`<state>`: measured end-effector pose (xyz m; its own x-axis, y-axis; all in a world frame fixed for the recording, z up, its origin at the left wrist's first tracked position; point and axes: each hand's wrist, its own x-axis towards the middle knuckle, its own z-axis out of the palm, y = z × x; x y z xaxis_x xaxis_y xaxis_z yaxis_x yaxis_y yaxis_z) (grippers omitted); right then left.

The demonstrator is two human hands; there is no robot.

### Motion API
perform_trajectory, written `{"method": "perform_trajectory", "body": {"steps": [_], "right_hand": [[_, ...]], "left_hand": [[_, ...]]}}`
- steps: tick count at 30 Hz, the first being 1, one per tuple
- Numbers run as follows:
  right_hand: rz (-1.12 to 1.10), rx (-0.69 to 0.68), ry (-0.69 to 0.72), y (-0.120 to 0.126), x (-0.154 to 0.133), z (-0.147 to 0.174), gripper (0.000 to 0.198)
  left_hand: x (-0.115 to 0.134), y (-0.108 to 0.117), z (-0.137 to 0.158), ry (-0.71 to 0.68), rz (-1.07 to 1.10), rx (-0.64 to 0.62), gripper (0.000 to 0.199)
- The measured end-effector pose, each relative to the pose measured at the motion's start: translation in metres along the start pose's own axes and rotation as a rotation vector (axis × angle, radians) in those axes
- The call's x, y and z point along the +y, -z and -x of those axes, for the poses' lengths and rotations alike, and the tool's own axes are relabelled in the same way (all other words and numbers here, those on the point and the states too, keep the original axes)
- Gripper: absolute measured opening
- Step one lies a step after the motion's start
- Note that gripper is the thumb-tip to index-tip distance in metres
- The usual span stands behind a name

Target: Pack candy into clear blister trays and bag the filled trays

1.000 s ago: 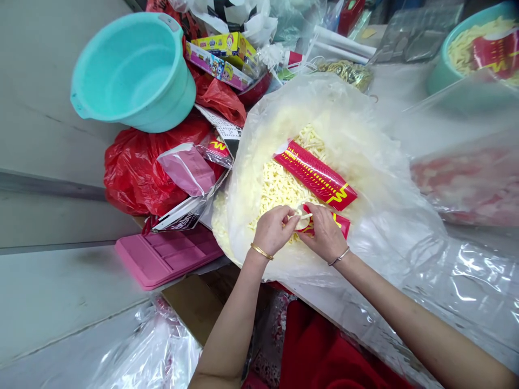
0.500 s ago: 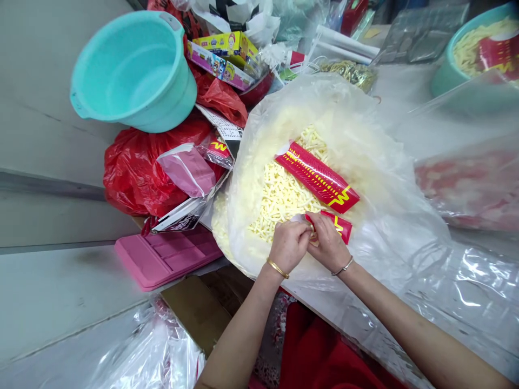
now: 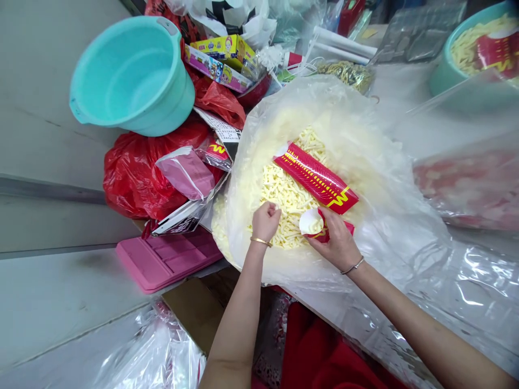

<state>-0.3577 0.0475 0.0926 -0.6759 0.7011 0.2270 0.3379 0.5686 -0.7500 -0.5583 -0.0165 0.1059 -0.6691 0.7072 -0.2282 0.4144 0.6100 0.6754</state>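
My right hand (image 3: 338, 240) grips a small red fry carton (image 3: 323, 235), its white open mouth tilted toward my left hand. A few pale pieces show inside the carton. My left hand (image 3: 265, 221) is closed in a pinch over the left part of the pile of pale, fry-shaped pieces (image 3: 290, 197), with a pale bit at its fingertips. The pile lies in a large, spread-open clear plastic bag (image 3: 373, 237). A long nested stack of red fry cartons (image 3: 318, 178) with yellow markings rests across the pile, just beyond my right hand. Another red piece is partly hidden behind that hand.
At the left, a turquoise basin (image 3: 133, 75) sits on red plastic bags (image 3: 138, 178), above a pink tray (image 3: 166, 259). Small printed boxes (image 3: 223, 59) stand behind. Farther right are a bag of pink-and-white pieces (image 3: 470, 183) and another turquoise basin (image 3: 450, 75) with pale pieces.
My hands have moved apart. The left went leftward over the pile, while the right keeps the carton, whose open mouth now shows. The carton stack has stayed in place.
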Motion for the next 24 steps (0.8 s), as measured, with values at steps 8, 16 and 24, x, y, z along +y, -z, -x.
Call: {"method": "perform_trajectory", "body": {"steps": [8, 16, 24], "right_hand": [[0.015, -0.046, -0.003, -0.005, -0.008, -0.003, 0.071], [0.018, -0.069, 0.016, -0.013, -0.032, -0.007, 0.069], [-0.019, 0.023, 0.007, 0.005, -0.043, 0.015, 0.056]], "left_hand": [[0.015, 0.045, 0.017, 0.205, 0.855, -0.212, 0.021], [0.037, 0.034, 0.042, 0.124, 0.785, -0.273, 0.017], [0.091, 0.017, 0.096, -0.396, -0.413, -0.126, 0.017]]}}
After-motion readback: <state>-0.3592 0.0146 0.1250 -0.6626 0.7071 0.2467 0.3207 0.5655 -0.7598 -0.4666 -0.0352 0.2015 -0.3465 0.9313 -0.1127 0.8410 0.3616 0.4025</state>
